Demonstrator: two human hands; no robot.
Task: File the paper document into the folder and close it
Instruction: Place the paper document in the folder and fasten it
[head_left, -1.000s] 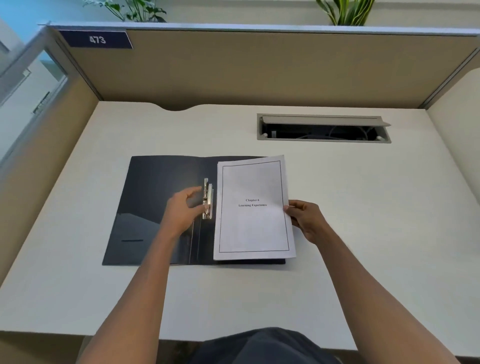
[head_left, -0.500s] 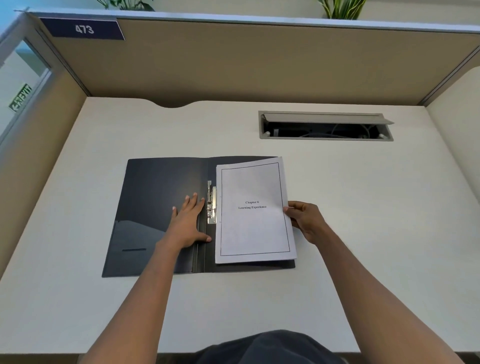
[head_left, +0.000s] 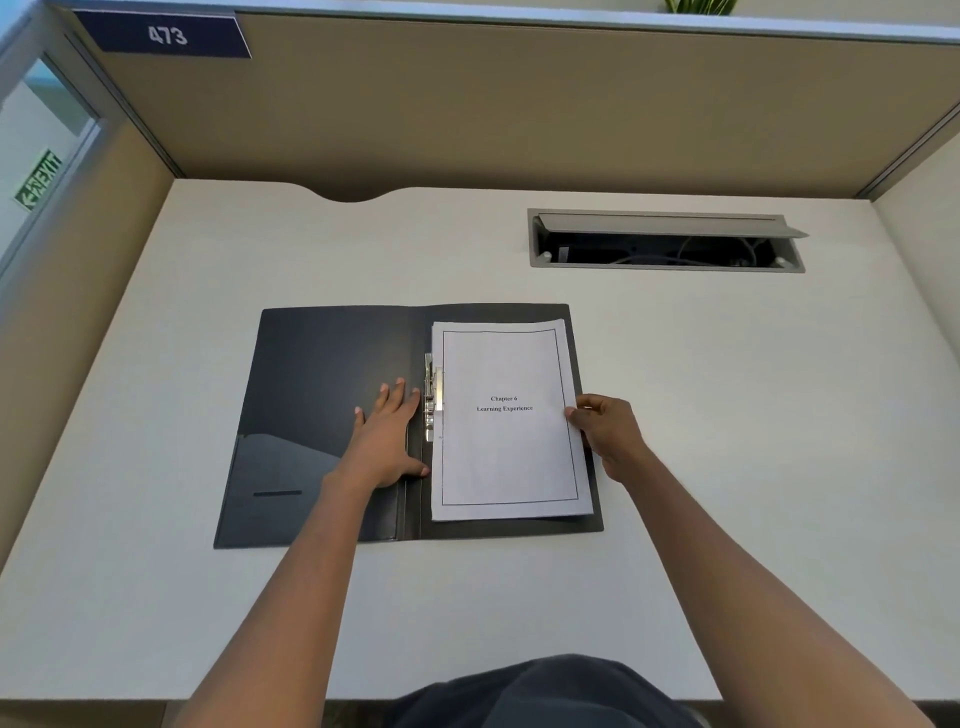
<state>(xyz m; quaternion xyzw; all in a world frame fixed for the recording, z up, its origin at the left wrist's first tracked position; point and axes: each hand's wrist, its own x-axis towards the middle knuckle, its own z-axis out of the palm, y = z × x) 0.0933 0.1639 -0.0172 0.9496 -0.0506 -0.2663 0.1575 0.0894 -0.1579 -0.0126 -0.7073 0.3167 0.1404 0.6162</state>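
A dark folder (head_left: 311, 395) lies open flat on the white desk (head_left: 727, 415). A white paper document (head_left: 506, 447) titled "Chapter 6 Learning Experience" rests on the folder's right half, its left edge against the metal clip (head_left: 432, 397) at the spine. My left hand (head_left: 387, 439) lies flat, fingers spread, on the left cover just beside the clip. My right hand (head_left: 605, 428) pinches the document's right edge with thumb on top.
An open grey cable hatch (head_left: 665, 241) is sunk in the desk at the back right. Beige partition walls (head_left: 519, 109) enclose the desk on three sides, with a "473" label (head_left: 166, 35) at top left.
My left hand has left the clip and now presses flat on the left cover. The document has slid left and squared up against the clip, fully inside the folder's right half.
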